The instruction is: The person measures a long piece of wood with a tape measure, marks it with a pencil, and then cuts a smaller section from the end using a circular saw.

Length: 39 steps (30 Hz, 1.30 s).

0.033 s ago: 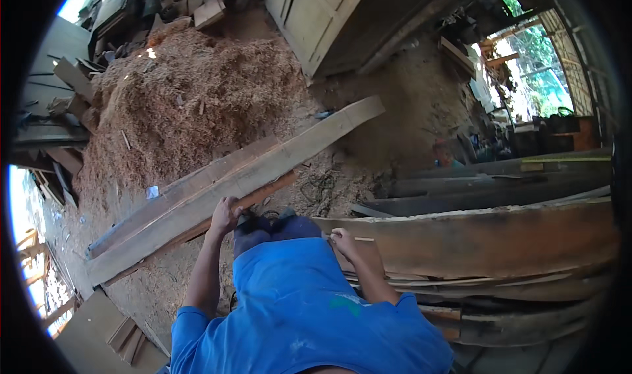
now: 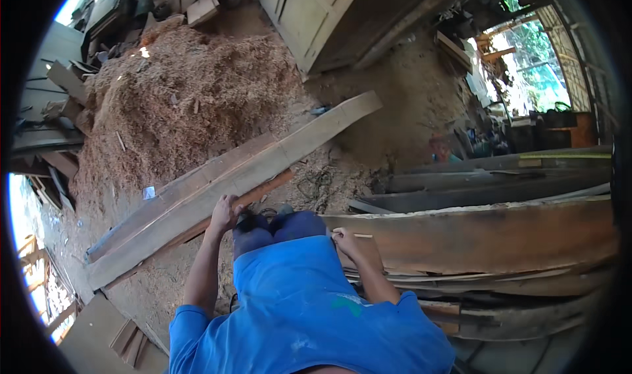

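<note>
Pale wood is making up the long beam, which is lying aslant on the dusty floor, a brown plank running along its far edge. The left hand is curling its fingers by the beam's near edge; from this view there is no saying whether it is gripping or touching anything. The right hand is bending its fingers near the left end of a broad brown board, its grip likewise unclear. Across the blue shirt a green mark is showing, too blurred to read. Beyond the beam, which is standing between the person and a mound of shavings, a panelled wooden cabinet is rising from the floor.
</note>
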{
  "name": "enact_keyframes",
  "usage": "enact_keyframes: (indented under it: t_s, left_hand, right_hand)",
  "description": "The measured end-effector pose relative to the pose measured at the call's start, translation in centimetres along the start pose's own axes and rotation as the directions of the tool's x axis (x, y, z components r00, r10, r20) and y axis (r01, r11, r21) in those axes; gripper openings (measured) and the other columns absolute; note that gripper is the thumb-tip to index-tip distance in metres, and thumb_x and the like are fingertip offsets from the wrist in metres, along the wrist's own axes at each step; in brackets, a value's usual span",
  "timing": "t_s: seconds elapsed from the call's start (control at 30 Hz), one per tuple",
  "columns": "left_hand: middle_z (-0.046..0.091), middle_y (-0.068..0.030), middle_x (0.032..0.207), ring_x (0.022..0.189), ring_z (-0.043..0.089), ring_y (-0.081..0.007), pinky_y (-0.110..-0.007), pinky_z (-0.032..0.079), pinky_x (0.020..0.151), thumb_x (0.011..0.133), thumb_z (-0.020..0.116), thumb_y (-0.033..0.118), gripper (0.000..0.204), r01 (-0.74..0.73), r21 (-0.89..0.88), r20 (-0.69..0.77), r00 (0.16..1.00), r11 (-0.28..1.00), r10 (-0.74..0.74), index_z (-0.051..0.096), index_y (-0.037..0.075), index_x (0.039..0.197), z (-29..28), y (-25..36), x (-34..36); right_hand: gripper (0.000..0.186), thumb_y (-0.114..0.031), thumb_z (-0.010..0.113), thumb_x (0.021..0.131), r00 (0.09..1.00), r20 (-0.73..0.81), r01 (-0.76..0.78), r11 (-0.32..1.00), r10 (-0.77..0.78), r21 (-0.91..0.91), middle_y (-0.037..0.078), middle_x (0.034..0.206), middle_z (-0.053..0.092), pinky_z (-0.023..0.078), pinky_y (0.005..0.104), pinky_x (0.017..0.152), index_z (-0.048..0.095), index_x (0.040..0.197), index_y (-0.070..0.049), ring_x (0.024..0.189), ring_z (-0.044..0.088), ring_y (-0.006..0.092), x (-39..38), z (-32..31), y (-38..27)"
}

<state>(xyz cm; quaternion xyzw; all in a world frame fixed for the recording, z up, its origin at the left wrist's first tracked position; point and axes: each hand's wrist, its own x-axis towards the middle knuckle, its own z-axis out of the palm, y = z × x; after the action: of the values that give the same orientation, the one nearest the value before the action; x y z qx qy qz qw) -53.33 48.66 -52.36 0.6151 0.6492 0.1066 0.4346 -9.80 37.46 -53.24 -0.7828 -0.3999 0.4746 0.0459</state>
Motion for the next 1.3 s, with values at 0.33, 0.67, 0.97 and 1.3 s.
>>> enact_keyframes:
  t_s: [0.33, 0.67, 0.97, 1.3]
  left_hand:
    - [0.055, -0.0160, 0.126, 0.119, 0.053, -0.0344, -0.047, 0.046, 0.097, 0.082, 0.072, 0.034, 0.054, -0.135, 0.270, 0.146, 0.984, 0.953, 0.098, 0.055, 0.008, 0.127, 11.1, 9.2, 15.8]
    - [0.050, -0.0189, 0.134, 0.128, 0.046, -0.0369, -0.047, 0.038, 0.107, 0.084, 0.071, 0.030, 0.058, 0.206, 0.232, -0.092, 0.978, 0.951, -0.189, 0.052, 0.005, 0.132, 16.2, 8.2, 24.5]
    - [0.052, -0.0173, 0.134, 0.136, 0.040, -0.0368, -0.050, 0.028, 0.114, 0.093, 0.061, 0.039, 0.056, 0.096, 0.376, -0.297, 0.955, 0.922, 0.022, 0.050, 0.004, 0.135, 17.7, 8.0, 35.9]
    - [0.060, -0.0096, 0.118, 0.111, 0.054, -0.0287, -0.045, 0.035, 0.101, 0.091, 0.058, 0.048, 0.057, 0.182, 0.435, -0.347, 0.938, 0.882, -0.023, 0.053, 0.013, 0.136, 18.3, 3.1, 37.8]
  right_hand:
    - [0.032, -0.024, 0.060, 0.096, 1.000, 0.026, -0.008, 0.999, 0.007, 0.046, 0.011, 0.089, 0.071, 0.054, 0.0356, 0.070, 0.065, 0.118, -0.002, 0.075, 0.069, 0.0195, 16.8, -10.9, -1.2]
    - [0.059, -0.041, 0.061, 0.098, 0.984, 0.014, -0.068, 0.301, 0.178, 0.951, 0.016, 0.133, 0.054, 0.050, 0.0473, 0.096, 0.042, 0.140, -0.005, 0.118, 0.056, 0.0296, 51.4, -9.6, -9.0]
    - [0.030, -0.031, 0.063, 0.098, 0.978, 0.210, -0.194, 0.413, 0.007, 0.890, 0.005, 0.108, 0.065, 0.055, 0.0383, 0.084, 0.058, 0.115, -0.007, 0.098, 0.064, 0.0178, 48.1, 0.4, -12.6]
    - [0.023, -0.017, 0.053, 0.092, 0.971, 0.131, 0.159, 0.950, -0.200, 0.268, 0.014, 0.102, 0.065, 0.049, 0.0415, 0.094, 0.065, 0.107, -0.004, 0.098, 0.062, 0.0249, 60.2, -0.7, -6.0]
